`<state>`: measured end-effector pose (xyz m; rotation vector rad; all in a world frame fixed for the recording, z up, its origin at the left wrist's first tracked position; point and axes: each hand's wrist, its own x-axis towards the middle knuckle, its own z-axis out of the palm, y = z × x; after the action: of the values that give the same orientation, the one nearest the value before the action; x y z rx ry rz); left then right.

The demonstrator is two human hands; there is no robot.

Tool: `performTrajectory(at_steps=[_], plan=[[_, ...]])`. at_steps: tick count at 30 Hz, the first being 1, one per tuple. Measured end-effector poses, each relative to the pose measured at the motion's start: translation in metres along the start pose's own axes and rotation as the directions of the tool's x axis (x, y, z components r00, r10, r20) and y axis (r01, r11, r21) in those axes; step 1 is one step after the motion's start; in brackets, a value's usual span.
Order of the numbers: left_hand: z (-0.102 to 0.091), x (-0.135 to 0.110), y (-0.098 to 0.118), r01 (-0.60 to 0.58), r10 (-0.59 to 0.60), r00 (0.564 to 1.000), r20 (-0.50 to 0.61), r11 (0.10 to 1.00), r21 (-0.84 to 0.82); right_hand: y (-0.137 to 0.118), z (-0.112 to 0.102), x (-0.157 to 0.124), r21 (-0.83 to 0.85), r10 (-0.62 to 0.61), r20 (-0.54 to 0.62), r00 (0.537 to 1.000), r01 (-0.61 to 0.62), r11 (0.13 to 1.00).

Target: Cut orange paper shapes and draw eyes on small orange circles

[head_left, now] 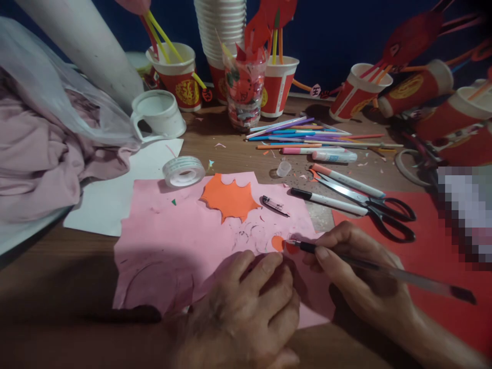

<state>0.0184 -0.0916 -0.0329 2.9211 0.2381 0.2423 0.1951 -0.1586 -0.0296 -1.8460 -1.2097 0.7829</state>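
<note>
My right hand (361,277) is closed around a thin pen (384,269), whose tip touches a small orange paper circle (277,243) on the pink sheet (172,241). My left hand (246,312) lies on the pink sheet just below that circle, fingers curled down and pressing the paper near it. A spiky orange cut-out (229,198) sits on the sheet further back, with a pen cap (274,205) beside it.
Black-handled scissors (376,207), markers (338,189), a tape roll (183,171) and loose coloured pens (307,136) lie behind. Red paper cups (180,77) with sticks, a cup stack (221,36) and a white mug (159,114) line the back. Pink cloth (34,154) at left, red paper (434,287) at right.
</note>
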Motion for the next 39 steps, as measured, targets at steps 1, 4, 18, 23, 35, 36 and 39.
performTrajectory(at_steps=[1, 4, 18, 23, 35, 36, 39], plan=[[0.0003, 0.0000, 0.0001, -0.002, 0.002, 1.000, -0.002, 1.000, 0.007, 0.0000, 0.0003, 0.0001, -0.006, 0.002, -0.009, 1.000, -0.002, 1.000], [0.0004, -0.0001, 0.0007, 0.016, -0.016, 1.000, -0.005, 1.000, 0.024, 0.0003, 0.0008, 0.0003, -0.011, 0.015, -0.019, 1.000, -0.015, 1.000], [-0.0005, -0.0023, 0.0013, -0.002, 0.002, 1.000, 0.005, 1.000, 0.030, -0.0015, 0.0037, 0.0007, 0.010, 0.020, -0.029, 0.999, -0.020, 1.000], [0.0004, -0.0015, 0.0014, -0.001, 0.001, 1.000, -0.009, 0.999, 0.039, 0.0001, 0.0036, 0.0011, 0.027, 0.027, -0.024, 0.999, -0.026, 0.999], [-0.0009, -0.0013, 0.0024, 0.001, -0.002, 1.000, 0.002, 0.999, 0.038, 0.0041, 0.0015, 0.0033, -0.039, -0.027, 0.001, 1.000, 0.027, 0.999], [-0.0011, -0.0013, 0.0025, 0.007, -0.007, 1.000, 0.005, 0.999, 0.040, 0.0050, 0.0014, 0.0035, -0.041, -0.036, 0.000, 0.999, 0.036, 0.999], [-0.0007, -0.0014, 0.0022, 0.007, -0.006, 1.000, -0.001, 0.999, 0.031, 0.0066, 0.0015, 0.0039, -0.039, -0.043, -0.012, 0.999, 0.043, 0.998]])
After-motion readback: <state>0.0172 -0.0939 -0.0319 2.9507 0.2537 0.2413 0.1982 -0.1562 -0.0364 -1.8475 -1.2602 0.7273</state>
